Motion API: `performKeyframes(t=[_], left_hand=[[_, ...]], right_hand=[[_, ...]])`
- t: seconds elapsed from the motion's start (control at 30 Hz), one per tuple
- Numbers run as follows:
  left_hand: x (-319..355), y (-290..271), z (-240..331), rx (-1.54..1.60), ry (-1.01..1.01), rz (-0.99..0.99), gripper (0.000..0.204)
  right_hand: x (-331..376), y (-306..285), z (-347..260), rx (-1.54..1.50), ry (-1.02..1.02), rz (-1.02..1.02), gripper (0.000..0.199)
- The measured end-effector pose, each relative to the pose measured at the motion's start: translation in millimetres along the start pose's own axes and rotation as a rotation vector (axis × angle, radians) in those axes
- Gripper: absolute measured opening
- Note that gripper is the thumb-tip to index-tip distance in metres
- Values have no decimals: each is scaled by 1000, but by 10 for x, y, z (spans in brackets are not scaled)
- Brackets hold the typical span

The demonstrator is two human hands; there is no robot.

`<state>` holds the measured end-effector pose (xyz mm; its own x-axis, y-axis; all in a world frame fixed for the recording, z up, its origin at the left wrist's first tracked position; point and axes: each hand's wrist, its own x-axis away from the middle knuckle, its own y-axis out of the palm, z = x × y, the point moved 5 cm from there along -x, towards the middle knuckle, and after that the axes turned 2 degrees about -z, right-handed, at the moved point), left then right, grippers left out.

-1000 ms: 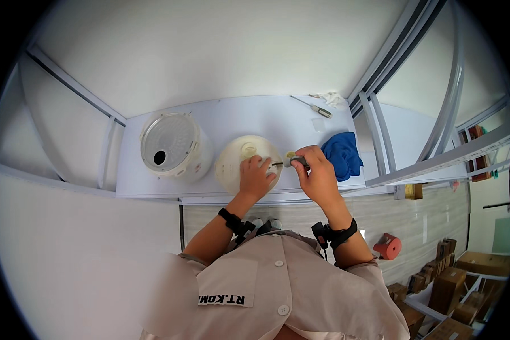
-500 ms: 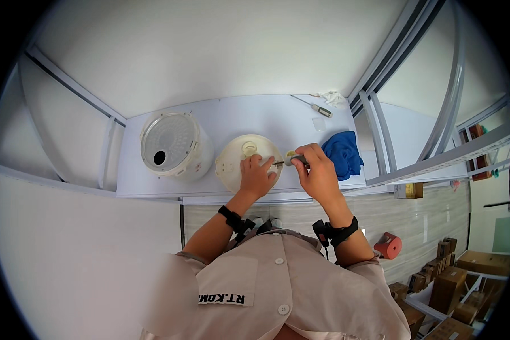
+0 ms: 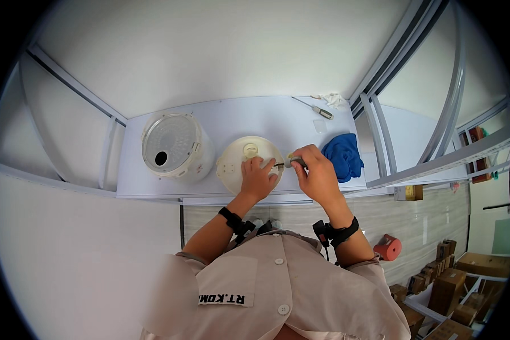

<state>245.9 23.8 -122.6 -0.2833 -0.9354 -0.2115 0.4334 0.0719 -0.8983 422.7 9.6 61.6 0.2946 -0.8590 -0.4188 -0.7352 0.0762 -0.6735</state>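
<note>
A round cream-coloured lid [image 3: 228, 180] with a raised round cap lies on the white table. My left hand [image 3: 257, 180] rests on its right part, fingers stretched out and a little apart. Gripped in my right hand [image 3: 319, 177] is a screwdriver [image 3: 295, 162] with a grey handle, held nearly level. Its short shaft points left to the lid's right edge, close to my left fingertips. Whatever the tip meets is too small to make out. Just behind the screwdriver shows a small yellowish piece [image 3: 290, 154], partly covered by my right hand.
A white bucket-shaped container [image 3: 201, 161] with a clear top and a dark round hole stands at left. To the right lie a blue cloth [image 3: 343, 157], a clear plastic piece [image 3: 320, 126], another screwdriver [image 3: 322, 111] and crumpled white material [image 3: 332, 100]. A metal frame borders the table.
Both hands stay in nearly the same place. The right hand's grip on the screwdriver handle has shifted slightly; the lid has not visibly moved on the table.
</note>
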Motion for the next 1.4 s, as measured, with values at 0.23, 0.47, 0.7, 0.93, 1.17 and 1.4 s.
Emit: performKeyframes(t=[0.23, 0.47, 0.7, 0.93, 1.17, 1.4], left_hand=[[1, 15, -5, -4, -8, -16, 54], [0, -30, -1, 29, -9, -47, 54], [-33, -82, 40, 67, 43, 14, 51], [-11, -34, 0, 60, 48, 73, 49], [-35, 8, -43, 51, 59, 38, 49], [-33, -4, -15, 61, 16, 48, 46]], right_hand=[[-72, -10, -128, 111, -111, -42, 25], [-210, 118, -6, 419, 189, -89, 26], [-276, 330, -222, 460, -4, -166, 29], [-319, 252, -196, 650, 183, -226, 29], [-369, 281, -215, 580, -18, -222, 30], [-413, 301, -227, 479, -167, -266, 17]])
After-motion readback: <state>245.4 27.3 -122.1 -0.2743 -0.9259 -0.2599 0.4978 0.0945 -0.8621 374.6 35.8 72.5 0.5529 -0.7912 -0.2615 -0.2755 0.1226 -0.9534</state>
